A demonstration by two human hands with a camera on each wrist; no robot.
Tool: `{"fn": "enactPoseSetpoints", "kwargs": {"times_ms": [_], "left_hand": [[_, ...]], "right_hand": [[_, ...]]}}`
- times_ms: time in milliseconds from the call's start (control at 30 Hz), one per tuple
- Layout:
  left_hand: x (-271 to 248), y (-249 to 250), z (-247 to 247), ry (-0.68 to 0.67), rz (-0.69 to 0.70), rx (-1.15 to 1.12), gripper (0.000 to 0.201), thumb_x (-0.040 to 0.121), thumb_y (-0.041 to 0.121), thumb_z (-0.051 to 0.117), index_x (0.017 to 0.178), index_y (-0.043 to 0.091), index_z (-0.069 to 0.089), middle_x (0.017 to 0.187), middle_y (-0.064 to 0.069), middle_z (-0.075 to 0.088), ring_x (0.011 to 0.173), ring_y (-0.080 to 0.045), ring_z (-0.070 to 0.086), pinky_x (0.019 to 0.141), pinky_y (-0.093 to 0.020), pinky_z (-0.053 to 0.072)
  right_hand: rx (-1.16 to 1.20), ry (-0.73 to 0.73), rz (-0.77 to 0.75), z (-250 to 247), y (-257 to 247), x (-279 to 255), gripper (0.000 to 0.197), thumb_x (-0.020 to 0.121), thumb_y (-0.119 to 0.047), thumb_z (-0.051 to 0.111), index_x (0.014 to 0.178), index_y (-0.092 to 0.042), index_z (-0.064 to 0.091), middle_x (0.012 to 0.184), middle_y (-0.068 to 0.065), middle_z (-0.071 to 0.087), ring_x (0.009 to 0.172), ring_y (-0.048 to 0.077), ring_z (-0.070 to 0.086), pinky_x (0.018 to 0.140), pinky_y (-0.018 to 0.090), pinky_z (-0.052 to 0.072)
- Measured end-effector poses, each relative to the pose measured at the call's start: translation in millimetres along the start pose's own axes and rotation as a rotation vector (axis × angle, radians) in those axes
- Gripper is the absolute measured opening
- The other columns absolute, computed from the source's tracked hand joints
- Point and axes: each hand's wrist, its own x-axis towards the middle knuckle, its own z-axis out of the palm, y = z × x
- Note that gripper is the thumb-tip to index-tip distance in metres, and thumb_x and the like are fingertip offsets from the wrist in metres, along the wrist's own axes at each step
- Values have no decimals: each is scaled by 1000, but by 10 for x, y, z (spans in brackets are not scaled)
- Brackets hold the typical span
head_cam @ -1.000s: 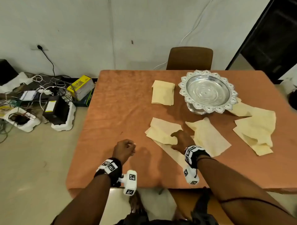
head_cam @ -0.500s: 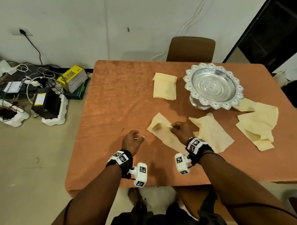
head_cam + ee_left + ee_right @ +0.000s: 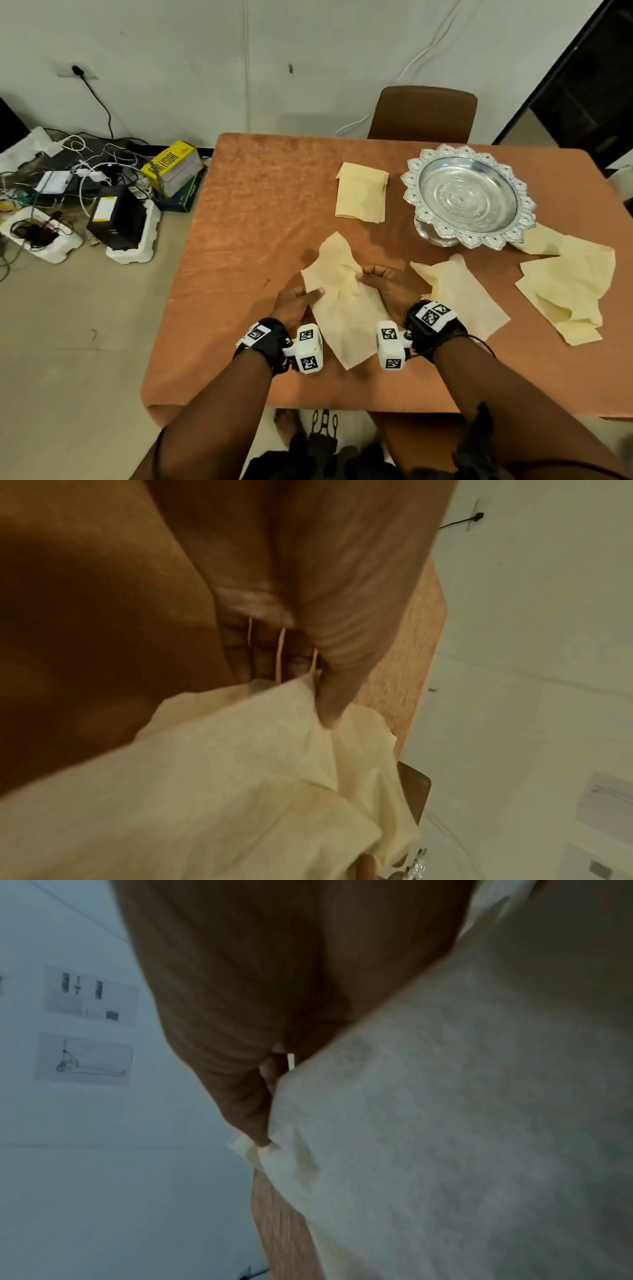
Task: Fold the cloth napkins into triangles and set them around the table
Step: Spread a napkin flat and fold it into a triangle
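Since the earlier frames the left hand (image 3: 295, 307), which hovered loosely curled and holding nothing over the tablecloth, has come across and now pinches the left edge of the cream napkin (image 3: 342, 308), thumb on top and fingers beneath. The right hand (image 3: 387, 289), which a second ago pressed down on this napkin, now pinches a gathered ridge of cloth at its right side between thumb and fingertips. The napkin has been drawn toward the person: its far corner stands raised and rumpled, while its near corner trails flat on the table (image 3: 246, 212).

The silver pedestal bowl (image 3: 468, 196) serves as landmark. The bowl itself holds nothing. The held napkin lies to the near left of the bowl. A folded stack of napkins (image 3: 362, 192) rests just left of the bowl, apart from it. A loose napkin (image 3: 459, 294) lies flat in front of the bowl, its left edge running under the right hand. A crumpled heap of napkins (image 3: 568, 284) sits to the bowl's near right, one edge tucked under the bowl's rim. A brown chair (image 3: 424, 113) stands behind the bowl at the table's far side.
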Motion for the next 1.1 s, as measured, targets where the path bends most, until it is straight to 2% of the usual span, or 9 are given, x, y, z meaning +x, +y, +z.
{"fn": "enactPoseSetpoints", "kwargs": {"times_ms": [167, 300, 433, 567, 667, 733, 867, 967, 1100], "left_hand": [[40, -83, -164, 202, 135, 28, 10, 85, 12, 73, 86, 3, 70, 95, -14, 74, 90, -35, 70, 84, -47, 57], [-7, -190, -257, 266, 114, 94, 20, 87, 16, 71, 86, -4, 69, 87, -12, 74, 83, -32, 69, 84, -52, 56], [-26, -328, -344, 289, 99, 204, 15, 86, 19, 71, 78, 6, 73, 79, -8, 75, 81, -33, 71, 80, -53, 57], [-76, -352, -347, 297, 114, 218, 10, 85, 21, 71, 80, 14, 74, 80, -2, 76, 79, -25, 72, 79, -46, 59], [-84, -307, -300, 279, 163, 211, 15, 83, 19, 73, 71, 11, 70, 71, 3, 72, 68, -17, 66, 71, -35, 55], [-104, -225, -225, 234, 211, 206, 32, 84, 15, 72, 55, 14, 58, 54, 8, 57, 55, -12, 52, 60, -28, 43], [-222, 83, -2, 10, 268, 156, 13, 91, 6, 62, 85, 13, 72, 76, 6, 70, 68, 0, 63, 64, -16, 48], [-195, 220, 95, -127, 294, 167, 35, 88, -7, 56, 116, 11, 67, 106, -1, 71, 98, -5, 66, 80, -15, 50], [-143, 309, 128, -238, 372, 203, 47, 81, -18, 49, 118, 6, 66, 115, -6, 70, 110, -8, 63, 87, -19, 51]], "right_hand": [[-230, 122, 88, -59, 192, 169, 5, 91, -12, 64, 92, -13, 69, 83, 9, 66, 72, 24, 60, 66, 32, 51], [-332, 206, 215, -78, 433, 360, 8, 85, -3, 65, 81, -9, 63, 69, 13, 58, 46, 20, 52, 42, 22, 40], [-538, 212, 186, -38, 599, 456, 5, 78, -22, 69, 82, -19, 67, 84, 5, 66, 73, 24, 60, 71, 38, 52], [-819, 366, -138, 164, 565, 263, 27, 77, -18, 67, 104, -20, 64, 96, -7, 66, 88, 17, 60, 82, 31, 50], [-731, 137, -320, 362, 588, 59, 49, 74, -22, 76, 120, -22, 59, 97, -11, 62, 84, 10, 58, 80, 27, 50], [-823, -54, -300, 436, 625, -9, 80, 70, -34, 80, 140, -26, 44, 118, -9, 55, 102, 10, 54, 89, 28, 47], [-863, -91, -304, 501, 632, 29, 119, 61, -50, 81, 154, -30, 10, 145, -6, 40, 128, 13, 40, 104, 35, 41], [-770, 116, -371, 528, 538, 70, 87, 74, -30, 78, 147, -27, 30, 129, -13, 54, 112, 10, 53, 92, 29, 48], [-647, 281, -284, 441, 325, 191, 19, 88, -17, 59, 102, -19, 70, 92, -3, 72, 85, 20, 65, 67, 25, 46]]}}
